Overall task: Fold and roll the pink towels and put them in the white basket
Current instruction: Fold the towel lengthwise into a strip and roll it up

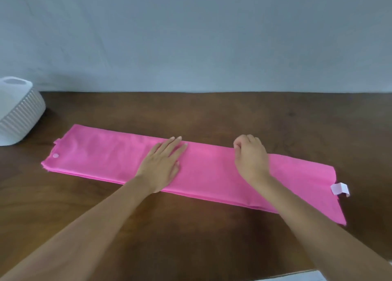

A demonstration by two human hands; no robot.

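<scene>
Now the left hand (163,164) presses straight fingers onto a long folded pink towel (95,153), right hand (251,157) pinching its far edge.

Looks like a home room, perhaps: dark wooden table (212,111), plain grey wall (191,37), ribbed white basket (19,115).
</scene>
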